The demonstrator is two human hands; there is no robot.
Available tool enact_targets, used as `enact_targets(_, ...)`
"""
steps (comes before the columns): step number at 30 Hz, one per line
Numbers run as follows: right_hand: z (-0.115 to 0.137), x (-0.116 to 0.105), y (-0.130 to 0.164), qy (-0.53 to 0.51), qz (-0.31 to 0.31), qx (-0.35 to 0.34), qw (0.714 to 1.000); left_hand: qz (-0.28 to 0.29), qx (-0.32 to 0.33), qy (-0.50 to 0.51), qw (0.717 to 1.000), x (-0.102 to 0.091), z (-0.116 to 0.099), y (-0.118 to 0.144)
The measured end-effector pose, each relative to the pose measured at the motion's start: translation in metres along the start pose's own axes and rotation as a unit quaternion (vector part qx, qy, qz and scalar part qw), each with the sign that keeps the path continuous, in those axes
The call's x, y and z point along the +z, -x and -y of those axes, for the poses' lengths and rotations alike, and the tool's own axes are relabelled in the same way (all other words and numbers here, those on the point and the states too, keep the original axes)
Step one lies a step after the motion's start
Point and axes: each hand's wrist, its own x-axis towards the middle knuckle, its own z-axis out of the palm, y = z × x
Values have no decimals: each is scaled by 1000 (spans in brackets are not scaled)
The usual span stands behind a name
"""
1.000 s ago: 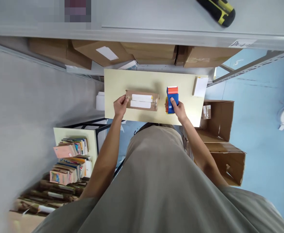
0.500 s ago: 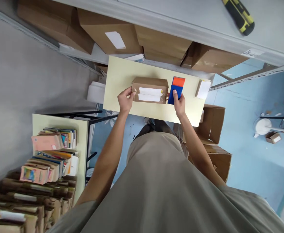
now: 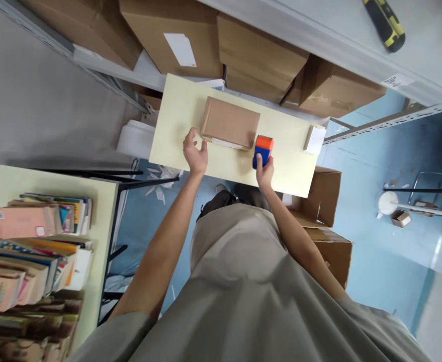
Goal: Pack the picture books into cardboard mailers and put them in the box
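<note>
A brown cardboard box (image 3: 231, 120) lies on the pale yellow tabletop (image 3: 179, 100), its plain face up. White labels show as a thin strip along its near side. My left hand (image 3: 196, 155) is at the box's left near corner, thumb and fingers apart with nothing between them; I cannot tell whether the thumb touches the box. In my right hand (image 3: 265, 173) is a blue-and-orange block-shaped tool (image 3: 261, 155), gripped by its blue part with the thumb on top. The orange end points away from me, just beside the box's right near corner.
A small white box (image 3: 315, 140) sits at the table's right end. Large cartons (image 3: 258, 55) fill the shelf behind. A yellow-black cutter (image 3: 386, 25) lies on the upper shelf. Books (image 3: 51, 216) stand on a side table at left; open cartons (image 3: 321, 198) are at lower right.
The box has turned so its labelled face now faces toward me instead of up. My left hand has come off its end. My right hand has moved left with the tool, which is tilted differently.
</note>
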Motion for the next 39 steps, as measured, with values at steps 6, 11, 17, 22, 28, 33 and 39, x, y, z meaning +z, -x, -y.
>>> enact_targets(6,-49,-5,48,200,54,-72,976,239,153,-30,959,-19,-33,95)
enact_targets(11,-67,-7,54,285,113,-148,940,286,202,-56,935,-23,-24,118)
enact_targets(17,-69,-9,49,301,135,-208,921,303,218,-56,926,-31,-21,119)
enact_targets(22,-64,-9,49,301,135,-227,916,283,215,-53,933,-32,-20,127)
enact_targets(28,-52,-11,62,311,129,-217,916,261,208,-45,942,-36,-25,134)
enact_targets(33,-45,-24,77,314,143,-207,916,265,221,-35,938,-43,-42,139)
enact_targets(39,-51,-41,79,312,155,-211,913,287,188,-47,938,-38,-53,142)
